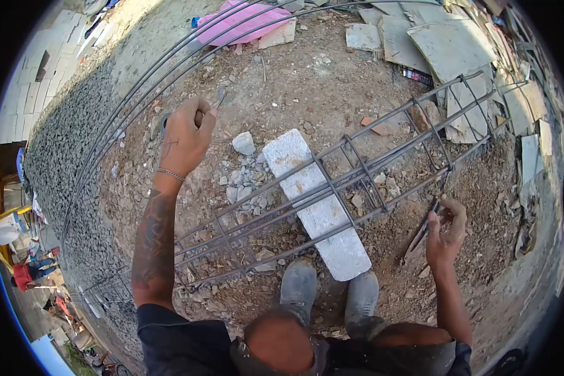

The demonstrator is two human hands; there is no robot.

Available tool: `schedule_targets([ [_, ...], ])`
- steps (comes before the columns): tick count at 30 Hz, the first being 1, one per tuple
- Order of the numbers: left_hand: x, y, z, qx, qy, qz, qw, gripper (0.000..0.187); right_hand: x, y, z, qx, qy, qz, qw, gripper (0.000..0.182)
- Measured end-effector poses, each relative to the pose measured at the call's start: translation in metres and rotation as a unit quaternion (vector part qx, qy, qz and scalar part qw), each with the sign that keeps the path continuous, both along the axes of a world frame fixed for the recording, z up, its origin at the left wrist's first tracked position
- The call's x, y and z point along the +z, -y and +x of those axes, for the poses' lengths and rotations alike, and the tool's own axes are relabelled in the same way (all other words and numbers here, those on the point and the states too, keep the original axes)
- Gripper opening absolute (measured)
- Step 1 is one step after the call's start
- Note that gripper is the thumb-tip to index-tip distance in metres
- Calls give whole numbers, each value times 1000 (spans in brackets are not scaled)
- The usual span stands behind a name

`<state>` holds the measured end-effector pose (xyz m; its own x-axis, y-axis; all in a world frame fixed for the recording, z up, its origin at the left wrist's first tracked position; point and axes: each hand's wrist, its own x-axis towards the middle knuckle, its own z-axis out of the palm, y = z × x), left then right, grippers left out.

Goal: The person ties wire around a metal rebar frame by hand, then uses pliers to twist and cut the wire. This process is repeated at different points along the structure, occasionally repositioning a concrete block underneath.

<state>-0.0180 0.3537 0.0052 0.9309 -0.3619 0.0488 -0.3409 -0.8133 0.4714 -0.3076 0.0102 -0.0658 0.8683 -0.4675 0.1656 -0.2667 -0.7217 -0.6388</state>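
Note:
In the head view my left hand is raised over the ground at left, its fingers pinched on a thin piece of wire. My right hand, at right, is closed around a pair of dark pincers, whose long arms point down and left. Between my hands a steel rebar cage runs diagonally, long bars tied into rectangular stirrups. It rests across a pale concrete block in front of my boots. Neither hand touches the cage.
Long bent rebars arc along the left beside a gravel heap. Grey stones lie near the block. Broken boards and a pink plastic sheet are farther off. Another person is at far left.

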Motion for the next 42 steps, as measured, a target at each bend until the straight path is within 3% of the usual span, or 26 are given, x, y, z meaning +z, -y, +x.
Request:
schedule_targets([
  [3, 73, -26, -107, -6, -61, -23, 998, 14, 41, -40, 44, 203, -36, 64, 976, 28],
  [6, 85, -62, -209, -34, -233, 10, 972, 10, 51, -73, 81, 295, -59, 26, 953, 30],
  [10, -17, -134, -330, 27, -287, 52, 956, 16, 31, -90, 104, 319, -120, -102, 935, 33],
  [11, -48, -148, -353, 44, -313, 95, 944, 18, 34, -92, 108, 319, -119, -110, 934, 33],
  [13, -92, -160, -372, 62, -340, 128, 930, 20, 41, -98, 114, 317, -236, -97, 913, 37],
  [15, -116, -160, -382, 55, -348, 184, 918, 28, 40, -100, 113, 307, -236, -75, 919, 36],
  [16, -114, -149, -373, 52, -345, 176, 921, 28, 40, -99, 113, 292, -229, -44, 928, 35],
  [18, -109, -123, -341, 131, -252, -4, 959, 36, 37, -97, 114, 279, -219, -44, 934, 33],
  [19, -115, -116, -328, 125, -246, -6, 961, 36, 37, -97, 113, 270, -213, -34, 938, 31],
  [20, -125, -109, -315, 233, -342, -421, 807, 38, 40, -97, 113, 264, -209, -37, 941, 31],
  [21, -131, -103, -301, 288, -369, -745, 475, 40, 43, -99, 113, 251, -203, -31, 946, 29],
  [22, -133, -97, -288, 284, -372, -746, 474, 40, 44, -100, 111, 238, -200, -24, 950, 28],
  [24, -138, -88, -261, 279, -269, -892, 234, 44, 43, -98, 108, 227, -189, -24, 955, 27],
  [28, -141, -89, -220, 191, -244, -926, 214, 52, 52, -98, 104, 181, -179, 23, 967, 26],
  [33, -126, -80, -195, 23, -199, -936, 289, 62, 47, -98, 97, 140, -96, 89, 981, 22],
  [34, -122, -79, -198, 26, -211, -934, 286, 62, 44, -97, 91, 129, -102, 89, 982, 22],
  [36, -114, -79, -195, 45, -209, -951, 221, 61, 38, -96, 93, 114, -89, 117, 983, 23],
  [37, -115, -79, -195, 41, -214, -950, 222, 61, 41, -99, 93, 111, -96, 121, 982, 25],
  [39, -116, -79, -194, 13, -200, -934, 296, 61, 42, -103, 94, 114, -80, 116, 983, 23],
  [42, -105, -77, -199, 74, -199, -943, 258, 61, 44, -103, 90, 125, -66, 115, 983, 22],
])
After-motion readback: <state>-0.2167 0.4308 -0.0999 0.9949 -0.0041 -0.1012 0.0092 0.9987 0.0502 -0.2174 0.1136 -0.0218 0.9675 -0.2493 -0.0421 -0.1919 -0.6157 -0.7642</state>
